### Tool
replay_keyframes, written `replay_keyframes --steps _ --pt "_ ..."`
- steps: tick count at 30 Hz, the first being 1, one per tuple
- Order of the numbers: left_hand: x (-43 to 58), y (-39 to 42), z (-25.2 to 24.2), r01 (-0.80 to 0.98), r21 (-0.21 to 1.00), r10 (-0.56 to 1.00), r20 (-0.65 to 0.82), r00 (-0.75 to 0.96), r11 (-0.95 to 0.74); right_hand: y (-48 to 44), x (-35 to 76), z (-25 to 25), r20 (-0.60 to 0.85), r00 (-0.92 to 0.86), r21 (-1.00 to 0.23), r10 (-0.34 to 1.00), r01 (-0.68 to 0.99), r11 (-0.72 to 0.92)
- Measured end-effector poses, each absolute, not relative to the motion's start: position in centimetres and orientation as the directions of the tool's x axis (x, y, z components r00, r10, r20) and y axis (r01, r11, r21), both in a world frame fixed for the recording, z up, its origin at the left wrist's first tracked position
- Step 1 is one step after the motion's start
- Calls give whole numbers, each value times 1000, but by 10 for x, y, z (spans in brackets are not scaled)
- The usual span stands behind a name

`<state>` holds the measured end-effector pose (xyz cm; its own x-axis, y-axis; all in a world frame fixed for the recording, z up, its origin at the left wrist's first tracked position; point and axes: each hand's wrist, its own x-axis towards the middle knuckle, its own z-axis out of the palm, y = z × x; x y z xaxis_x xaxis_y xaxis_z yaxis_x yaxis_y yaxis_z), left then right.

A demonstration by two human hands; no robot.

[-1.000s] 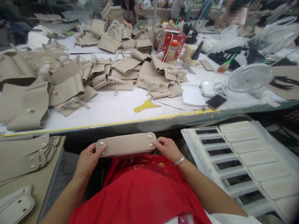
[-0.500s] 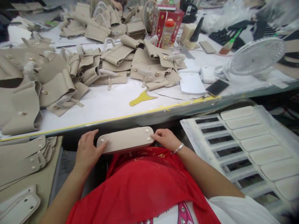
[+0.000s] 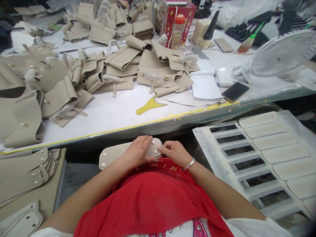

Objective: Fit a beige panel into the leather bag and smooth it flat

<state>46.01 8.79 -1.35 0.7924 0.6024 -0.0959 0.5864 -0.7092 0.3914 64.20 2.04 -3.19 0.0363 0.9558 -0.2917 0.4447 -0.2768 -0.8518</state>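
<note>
A long beige panel with rounded ends, like a bag base, lies across my lap against the red apron. Small white tabs stick up near both of its ends. My left hand lies over the panel right of its middle, fingers at the far edge and thumb at the near edge, gripping it. At the panel's right end, my right hand pinches the edge beside the tabs with curled fingers. The panel's underside is hidden.
To the left, stacked beige panels rest on a board. A rack holding pale oval pieces stands to the right. Ahead, the white table carries beige bag parts, a yellow template, a phone and a fan.
My left hand has moved right along the panel, from its left end to right of its middle. My right hand stays at the right end. The view has shifted slightly.
</note>
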Motion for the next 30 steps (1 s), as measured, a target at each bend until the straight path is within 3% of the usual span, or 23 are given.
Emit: replay_keyframes --steps 12,24,30 --pt "471 83 -11 609 385 614 -127 779 -693 24 648 -35 -375 -23 -884 927 308 -351" --pt "471 81 -13 590 400 607 -99 788 -701 26 647 -26 -401 -21 -879 916 291 -378" --pt "471 81 -15 589 380 609 -81 789 -713 22 645 -29 -347 31 -845 937 424 -327"
